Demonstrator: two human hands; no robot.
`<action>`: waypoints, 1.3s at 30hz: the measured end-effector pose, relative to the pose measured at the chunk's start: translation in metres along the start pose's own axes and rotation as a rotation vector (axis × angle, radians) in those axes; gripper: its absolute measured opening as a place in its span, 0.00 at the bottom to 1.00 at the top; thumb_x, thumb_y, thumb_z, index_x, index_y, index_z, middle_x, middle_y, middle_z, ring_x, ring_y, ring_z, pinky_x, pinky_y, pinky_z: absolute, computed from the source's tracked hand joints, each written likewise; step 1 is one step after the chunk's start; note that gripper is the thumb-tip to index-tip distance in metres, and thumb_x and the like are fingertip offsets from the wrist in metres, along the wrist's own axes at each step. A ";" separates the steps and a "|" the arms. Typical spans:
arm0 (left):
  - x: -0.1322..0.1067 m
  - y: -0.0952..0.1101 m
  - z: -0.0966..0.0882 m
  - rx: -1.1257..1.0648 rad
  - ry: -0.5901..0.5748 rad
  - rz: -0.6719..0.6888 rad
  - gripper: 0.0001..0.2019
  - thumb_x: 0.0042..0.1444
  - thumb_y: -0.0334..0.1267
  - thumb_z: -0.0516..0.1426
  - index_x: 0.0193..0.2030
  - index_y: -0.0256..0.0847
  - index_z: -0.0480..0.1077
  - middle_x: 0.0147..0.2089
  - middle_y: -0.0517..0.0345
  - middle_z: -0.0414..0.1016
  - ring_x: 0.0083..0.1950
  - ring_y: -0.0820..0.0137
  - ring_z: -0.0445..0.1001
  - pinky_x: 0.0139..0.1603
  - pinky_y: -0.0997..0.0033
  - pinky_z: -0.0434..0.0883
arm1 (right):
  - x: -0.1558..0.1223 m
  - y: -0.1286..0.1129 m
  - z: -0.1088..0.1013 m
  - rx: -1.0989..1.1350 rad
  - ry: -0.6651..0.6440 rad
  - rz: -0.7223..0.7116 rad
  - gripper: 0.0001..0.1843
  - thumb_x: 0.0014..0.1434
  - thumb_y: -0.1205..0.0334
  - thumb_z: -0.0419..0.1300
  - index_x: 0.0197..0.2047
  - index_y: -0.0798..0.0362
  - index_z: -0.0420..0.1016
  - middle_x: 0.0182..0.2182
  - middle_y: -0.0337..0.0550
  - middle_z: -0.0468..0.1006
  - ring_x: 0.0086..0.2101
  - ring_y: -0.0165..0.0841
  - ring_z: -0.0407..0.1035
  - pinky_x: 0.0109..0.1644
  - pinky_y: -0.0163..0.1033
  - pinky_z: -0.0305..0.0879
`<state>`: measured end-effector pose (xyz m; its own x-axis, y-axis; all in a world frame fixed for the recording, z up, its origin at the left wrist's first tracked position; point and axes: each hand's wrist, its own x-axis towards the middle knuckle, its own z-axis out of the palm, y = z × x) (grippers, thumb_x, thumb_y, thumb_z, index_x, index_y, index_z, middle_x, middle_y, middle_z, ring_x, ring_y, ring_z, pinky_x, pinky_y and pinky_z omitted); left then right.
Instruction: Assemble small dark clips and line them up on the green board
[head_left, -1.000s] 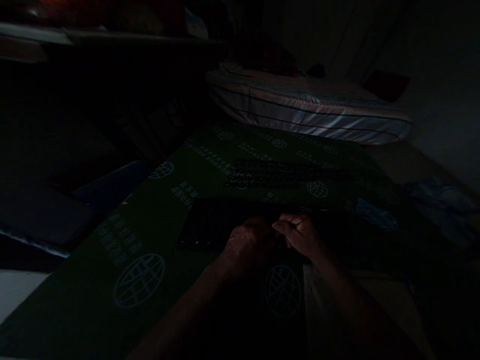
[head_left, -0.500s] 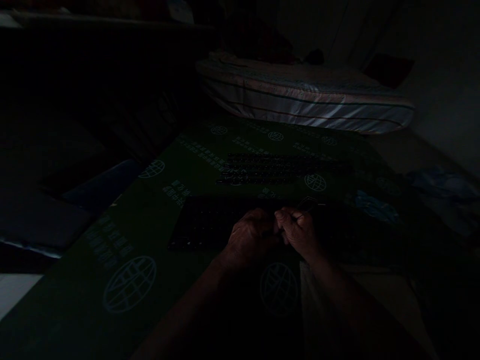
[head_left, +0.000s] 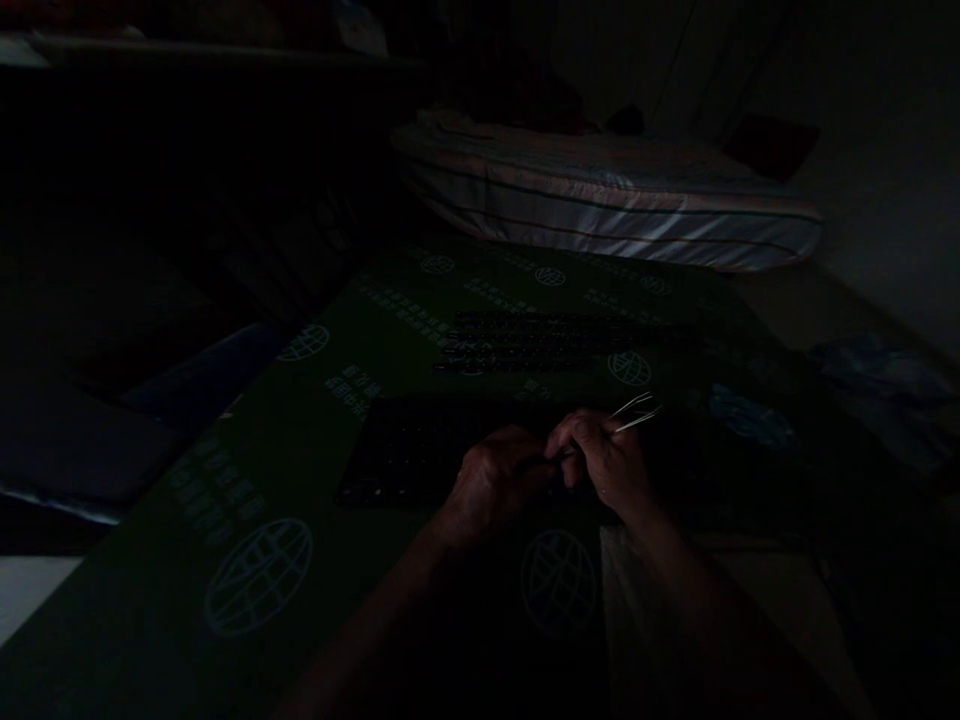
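A dark keyboard (head_left: 405, 450) lies across the green printed sheet, under both hands. My left hand (head_left: 495, 475) is closed over the middle of it, fingertips pinched on something small and dark that I cannot make out. My right hand (head_left: 600, 455) meets it fingertip to fingertip and is closed too. Thin bright wires of what looks like a keycap puller (head_left: 636, 412) stick out from behind the right hand, pointing up and right. Beyond the keyboard, rows of small black keycaps (head_left: 517, 345) lie on the sheet.
The green sheet (head_left: 172, 590) with white globe prints covers the surface. A crumpled blue cloth or wrapper (head_left: 750, 415) lies to the right. At the back stands a mattress (head_left: 622, 215) in striped cloth. A shelf edge (head_left: 225, 55) runs along the upper left. The room is very dark.
My right hand has turned, so the puller's wires now show brightly at its upper right. The dark piece between the fingertips shows more clearly. My left hand has shifted slightly down.
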<state>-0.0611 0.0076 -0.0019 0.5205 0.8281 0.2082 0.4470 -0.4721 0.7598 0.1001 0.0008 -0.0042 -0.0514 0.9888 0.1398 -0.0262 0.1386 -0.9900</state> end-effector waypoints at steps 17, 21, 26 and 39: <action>0.002 0.003 -0.013 -0.528 -0.089 -0.273 0.07 0.50 0.33 0.59 0.37 0.35 0.76 0.34 0.56 0.79 0.36 0.68 0.75 0.37 0.73 0.69 | -0.007 -0.011 0.010 -0.136 0.042 -0.173 0.16 0.57 0.51 0.55 0.27 0.54 0.71 0.22 0.38 0.75 0.14 0.22 0.62 0.20 0.31 0.59; 0.000 0.001 -0.013 -0.605 -0.104 -0.279 0.11 0.49 0.32 0.60 0.42 0.37 0.75 0.39 0.55 0.78 0.39 0.67 0.75 0.40 0.72 0.70 | -0.006 -0.010 0.009 -0.175 0.102 -0.178 0.15 0.58 0.51 0.55 0.27 0.54 0.71 0.23 0.38 0.76 0.13 0.22 0.61 0.18 0.30 0.58; -0.003 0.001 -0.010 -0.697 0.050 -0.348 0.11 0.47 0.32 0.62 0.40 0.40 0.74 0.35 0.59 0.77 0.34 0.72 0.73 0.33 0.77 0.70 | -0.003 -0.009 0.003 -0.239 0.140 -0.172 0.11 0.59 0.56 0.54 0.33 0.52 0.72 0.25 0.37 0.77 0.13 0.22 0.62 0.17 0.30 0.59; -0.002 0.003 -0.015 -0.803 0.221 -0.437 0.07 0.43 0.33 0.64 0.31 0.38 0.74 0.29 0.62 0.75 0.31 0.74 0.72 0.32 0.79 0.69 | 0.000 -0.016 0.004 -0.677 -0.155 -0.571 0.13 0.55 0.69 0.55 0.44 0.51 0.73 0.39 0.47 0.75 0.40 0.34 0.68 0.44 0.40 0.68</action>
<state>-0.0716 0.0092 0.0098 0.2385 0.9601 -0.1457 -0.1080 0.1754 0.9786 0.0963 -0.0018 0.0114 -0.3461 0.7481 0.5662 0.5024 0.6575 -0.5616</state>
